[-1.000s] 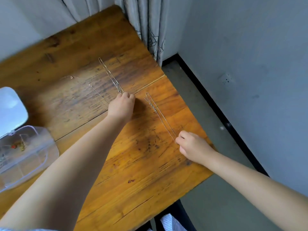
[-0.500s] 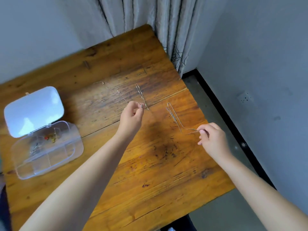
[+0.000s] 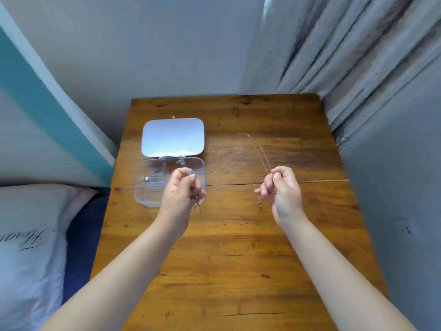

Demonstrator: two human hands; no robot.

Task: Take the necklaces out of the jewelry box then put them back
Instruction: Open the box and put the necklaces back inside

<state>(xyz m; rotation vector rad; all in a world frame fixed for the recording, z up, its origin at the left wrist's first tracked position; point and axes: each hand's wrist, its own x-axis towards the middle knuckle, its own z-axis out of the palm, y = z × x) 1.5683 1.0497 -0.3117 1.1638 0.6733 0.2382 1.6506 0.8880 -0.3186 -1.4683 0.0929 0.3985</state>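
A clear plastic jewelry box (image 3: 148, 187) stands open on the wooden table (image 3: 238, 259), its lid (image 3: 173, 137) laid back flat. Small pieces lie in its compartments. My left hand (image 3: 181, 194) hovers over the box's right side, pinching a silver necklace (image 3: 197, 201) that dangles below the fingers. My right hand (image 3: 281, 189) is raised over the table's middle right, fingers closed on a thin necklace (image 3: 259, 202) whose end hangs beneath the hand. A third fine chain (image 3: 261, 154) lies on the table beyond my right hand.
A grey wall backs the table and grey curtains (image 3: 346, 56) hang at the back right. A bed with a white pillow (image 3: 26, 247) and dark blue sheet sits close against the table's left edge.
Both hands have lifted their necklaces off the table. My left hand has carried its chain left to over the box. The view has swung left, centring the box.
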